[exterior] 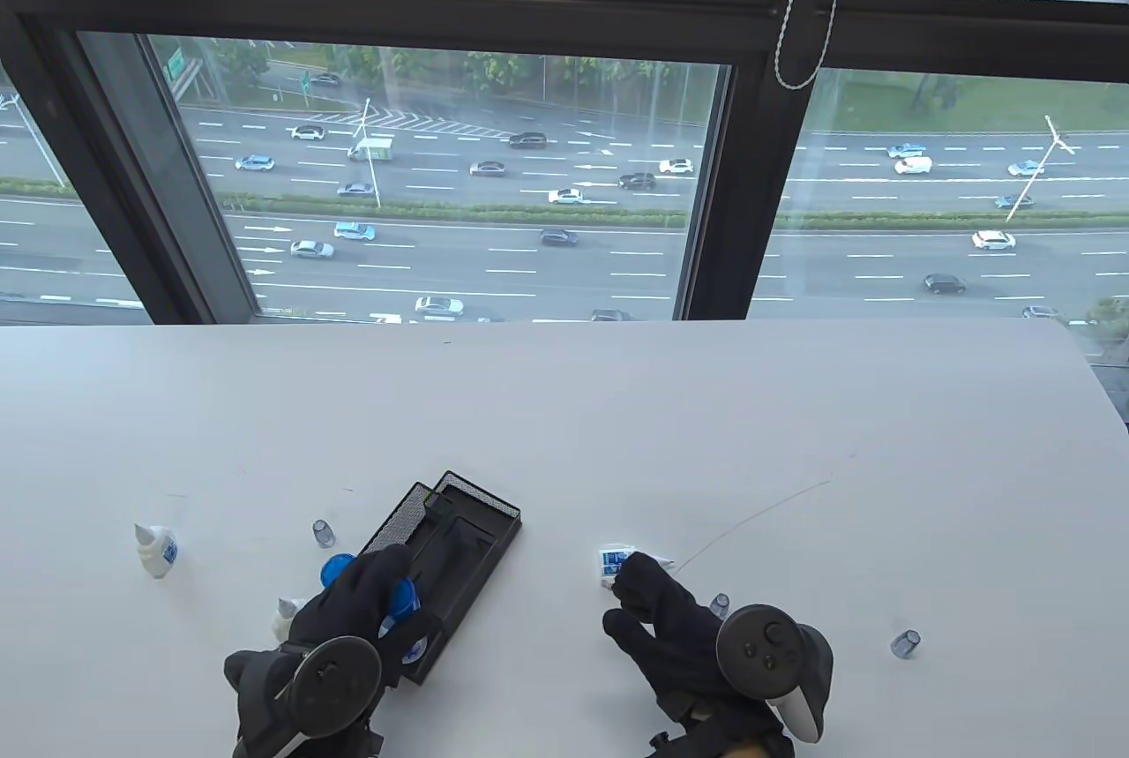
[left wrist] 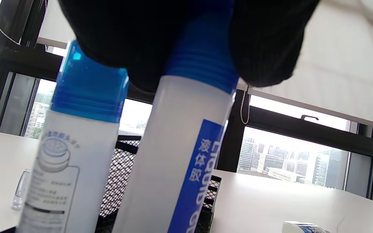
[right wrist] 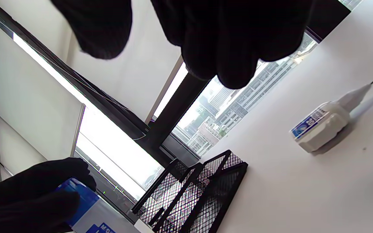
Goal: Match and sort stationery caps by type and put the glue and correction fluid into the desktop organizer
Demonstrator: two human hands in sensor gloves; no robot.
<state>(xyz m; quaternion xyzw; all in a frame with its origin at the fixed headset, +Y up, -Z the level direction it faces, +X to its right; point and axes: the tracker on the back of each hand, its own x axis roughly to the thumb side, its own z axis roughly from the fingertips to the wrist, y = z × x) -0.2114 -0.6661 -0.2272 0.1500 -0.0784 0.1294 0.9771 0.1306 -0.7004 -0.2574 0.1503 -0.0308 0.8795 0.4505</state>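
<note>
Our left hand (exterior: 353, 608) grips a glue bottle (left wrist: 176, 155) beside the organizer (exterior: 481, 529); our right hand (exterior: 670, 626), fingers loose, reaches the correction fluid (right wrist: 322, 124) lying ahead, nozzle pointing away

Two blue-capped glue bottles (left wrist: 173, 145) stand upright beside the black mesh organizer (exterior: 481, 520).

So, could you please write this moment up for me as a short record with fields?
Left hand: grips a blue-capped glue bottle by its cap, at the organizer
Second glue bottle: stands upright beside it, blue cap on
Organizer: black mesh, on the white table
Right hand: fingers relaxed, above the table, holds nothing
Correction fluid: lies on its side, uncapped, just beyond the right fingertips
Another small white bottle: far left, uncapped
Loose clear caps: one left of organizer, one far right
</note>
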